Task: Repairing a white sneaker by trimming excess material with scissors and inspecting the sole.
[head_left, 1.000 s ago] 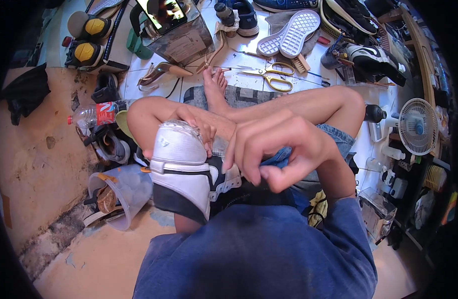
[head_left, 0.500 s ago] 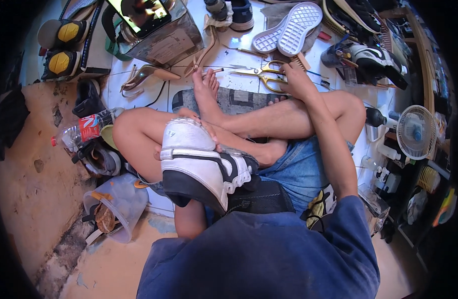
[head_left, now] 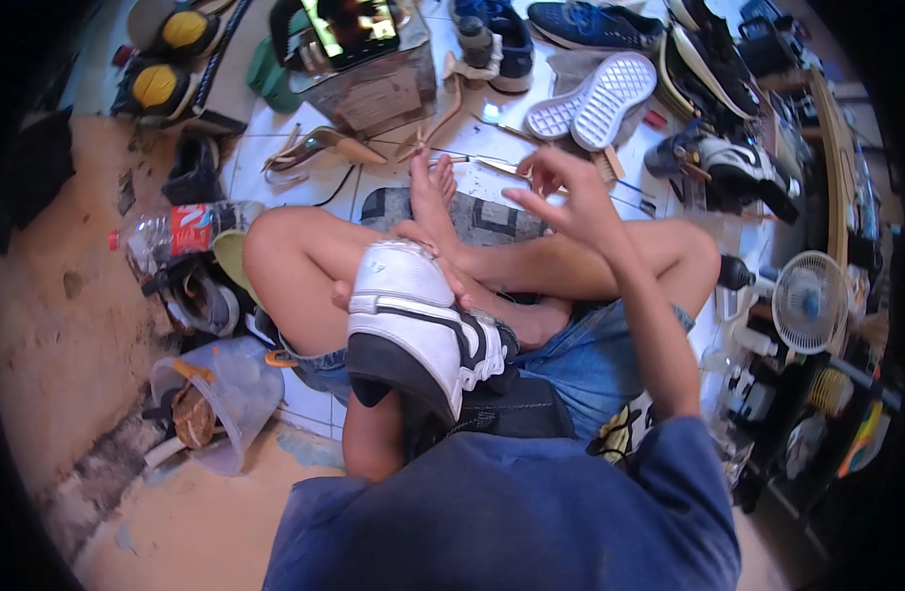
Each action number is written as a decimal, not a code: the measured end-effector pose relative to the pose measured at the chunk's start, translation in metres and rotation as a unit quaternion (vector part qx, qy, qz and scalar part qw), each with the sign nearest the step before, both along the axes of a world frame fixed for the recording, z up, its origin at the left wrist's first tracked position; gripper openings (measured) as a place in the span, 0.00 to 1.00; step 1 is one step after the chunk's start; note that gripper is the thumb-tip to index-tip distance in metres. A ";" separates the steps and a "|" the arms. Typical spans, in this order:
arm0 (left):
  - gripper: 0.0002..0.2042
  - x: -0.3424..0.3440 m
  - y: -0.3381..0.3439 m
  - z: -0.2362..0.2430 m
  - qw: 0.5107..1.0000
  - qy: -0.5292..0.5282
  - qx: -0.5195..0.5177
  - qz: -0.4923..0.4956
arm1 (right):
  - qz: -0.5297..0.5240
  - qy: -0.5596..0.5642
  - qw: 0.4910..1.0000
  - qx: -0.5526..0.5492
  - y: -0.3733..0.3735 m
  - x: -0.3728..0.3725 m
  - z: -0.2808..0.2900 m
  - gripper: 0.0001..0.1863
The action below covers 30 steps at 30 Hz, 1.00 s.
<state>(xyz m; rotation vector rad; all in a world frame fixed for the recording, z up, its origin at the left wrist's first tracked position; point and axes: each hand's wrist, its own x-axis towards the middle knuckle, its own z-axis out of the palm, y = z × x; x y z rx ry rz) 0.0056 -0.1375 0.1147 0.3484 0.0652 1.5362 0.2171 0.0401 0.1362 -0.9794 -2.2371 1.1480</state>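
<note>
A white-and-black sneaker (head_left: pixel 403 335) is held over my lap, above a black item (head_left: pixel 511 404). My left hand (head_left: pixel 414 232) wraps round its upper end, mostly hidden behind it. My right hand (head_left: pixel 561 187) is raised over my right shin, fingers bent and apart from the thumb, with nothing visible held. Just beyond it lie yellow-handled scissors (head_left: pixel 494 164), partly hidden by the fingers. A pair of white soles (head_left: pixel 610 94) and a wooden brush (head_left: pixel 610 163) lie farther back.
Around me are a phone (head_left: pixel 346 27) on a metal tin, a beige high-heeled shoe (head_left: pixel 344 148), several other shoes (head_left: pixel 580 25), a plastic bottle (head_left: pixel 167 229), a tipped translucent bucket (head_left: pixel 245 404), a tool cup (head_left: pixel 664 158) and a fan (head_left: pixel 807 300) at the right.
My right hand moved from over the sneaker forward to the scissors, then rose slightly with its thumb spread out. The sneaker in my left hand shifted slightly right in view.
</note>
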 end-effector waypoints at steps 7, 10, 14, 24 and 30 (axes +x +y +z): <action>0.51 0.014 -0.018 0.001 1.000 0.015 -0.009 -0.014 | 0.205 0.149 0.959 -0.127 -0.068 -0.053 0.066 0.21; 0.51 0.011 -0.020 -0.009 0.999 0.039 0.011 -0.008 | 0.237 0.163 0.944 -0.159 -0.064 -0.054 0.056 0.20; 0.50 0.007 -0.021 -0.022 0.997 0.061 0.036 -0.007 | 0.272 0.243 0.882 -0.299 -0.066 -0.050 0.045 0.23; 0.48 0.004 0.020 -0.024 0.985 0.012 0.170 -0.018 | 0.104 0.452 0.782 -0.416 -0.046 -0.028 0.031 0.22; 0.48 0.005 0.000 -0.036 0.997 0.058 0.044 0.013 | 0.029 0.161 0.983 -0.089 -0.043 -0.030 0.050 0.24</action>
